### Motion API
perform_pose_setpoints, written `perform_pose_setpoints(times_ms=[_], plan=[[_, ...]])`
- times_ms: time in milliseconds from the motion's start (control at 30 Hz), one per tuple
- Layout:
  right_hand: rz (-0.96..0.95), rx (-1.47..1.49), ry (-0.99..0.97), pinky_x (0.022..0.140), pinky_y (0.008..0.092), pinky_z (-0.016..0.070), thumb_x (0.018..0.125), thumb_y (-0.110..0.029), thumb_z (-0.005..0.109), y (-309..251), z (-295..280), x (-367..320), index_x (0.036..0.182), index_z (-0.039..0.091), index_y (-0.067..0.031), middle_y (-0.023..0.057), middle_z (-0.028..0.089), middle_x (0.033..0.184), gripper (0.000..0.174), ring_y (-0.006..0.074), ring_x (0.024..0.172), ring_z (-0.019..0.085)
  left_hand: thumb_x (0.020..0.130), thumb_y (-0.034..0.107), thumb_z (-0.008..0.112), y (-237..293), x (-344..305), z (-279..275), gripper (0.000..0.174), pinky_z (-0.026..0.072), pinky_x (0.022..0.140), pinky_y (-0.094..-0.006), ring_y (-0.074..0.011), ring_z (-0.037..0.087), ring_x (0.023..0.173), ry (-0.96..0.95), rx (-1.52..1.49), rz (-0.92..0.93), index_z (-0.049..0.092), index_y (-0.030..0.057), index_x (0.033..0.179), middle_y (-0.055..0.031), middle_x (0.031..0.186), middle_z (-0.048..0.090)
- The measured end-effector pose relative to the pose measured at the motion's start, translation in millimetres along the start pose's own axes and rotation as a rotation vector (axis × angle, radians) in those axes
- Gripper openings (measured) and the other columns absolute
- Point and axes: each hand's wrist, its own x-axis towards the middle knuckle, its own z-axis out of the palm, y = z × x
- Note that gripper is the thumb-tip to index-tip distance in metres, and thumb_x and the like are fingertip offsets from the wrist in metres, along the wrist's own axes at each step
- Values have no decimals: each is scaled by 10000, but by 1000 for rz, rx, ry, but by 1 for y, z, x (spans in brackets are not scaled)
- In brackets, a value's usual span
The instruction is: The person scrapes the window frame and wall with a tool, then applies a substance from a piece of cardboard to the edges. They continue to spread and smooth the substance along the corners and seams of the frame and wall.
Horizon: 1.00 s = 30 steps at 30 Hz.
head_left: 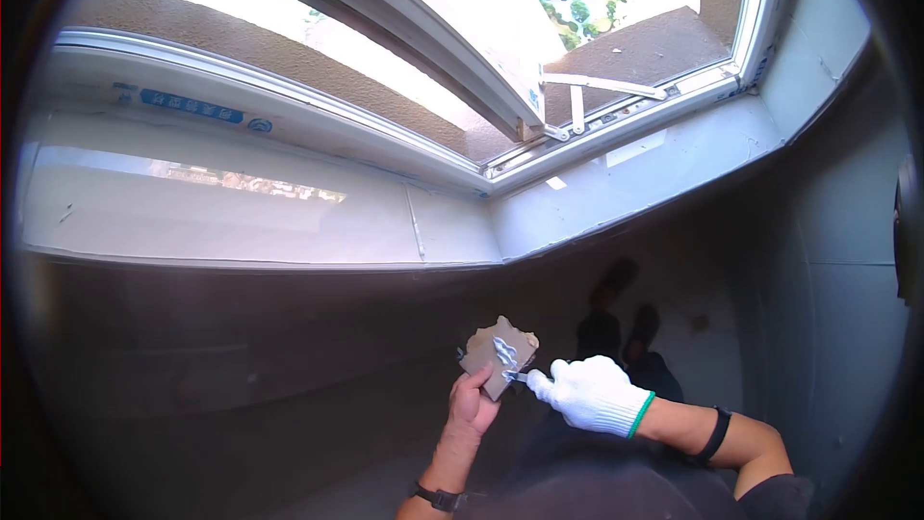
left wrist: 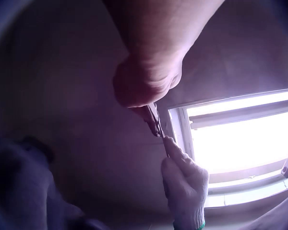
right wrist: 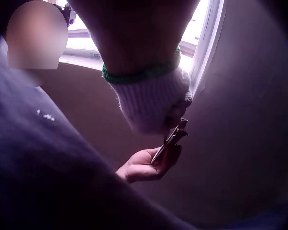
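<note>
I see free room left of the left hand (head_left: 474, 404), over the dark floor (head_left: 241, 424). Far ahead the window ledge (head_left: 241, 221) bars the way, with the open sash (head_left: 423, 29) tilted above it. The wall (head_left: 837, 270) closes the right side, near the right hand (head_left: 589, 393), and the cardboard piece (head_left: 500, 351) and small tool (head_left: 515, 377) fill the gap between the hands.

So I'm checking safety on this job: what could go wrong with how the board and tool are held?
The bare left hand grips the cardboard piece right beside the small tool held by the gloved right hand; a slip could nick bare skin. The grey paste lies on cardboard held only at its lower edge, so pressing might tip it and drop paste.
</note>
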Motion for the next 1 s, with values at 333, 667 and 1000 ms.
perform_pose_setpoints(times_ms=[333,667,1000], plan=[[171,-167,-1,506,405,512,989,-154,594,55,-22,-17,1171,660,-88,120,627,791,205,287,557,617,985,53,618,-11,38,-74,482,495,1120,-407,-278,620,1284,94,-160,39,516,28,1455,-125,1398,630],[285,286,407,621,385,549,894,13,641,63,-46,0,1197,731,-4,153,667,801,317,317,659,670,962,23,652,-35,53,-122,514,504,1131,-426,-319,614,1298,247,-173,-109,510,10,1455,-161,1403,617],[209,336,468,571,375,505,880,-9,690,63,-64,31,1218,743,-37,117,596,742,344,279,606,607,974,21,623,-36,59,-147,493,496,1143,-450,-325,612,1297,308,-131,-111,500,-3,1451,-170,1395,614]])
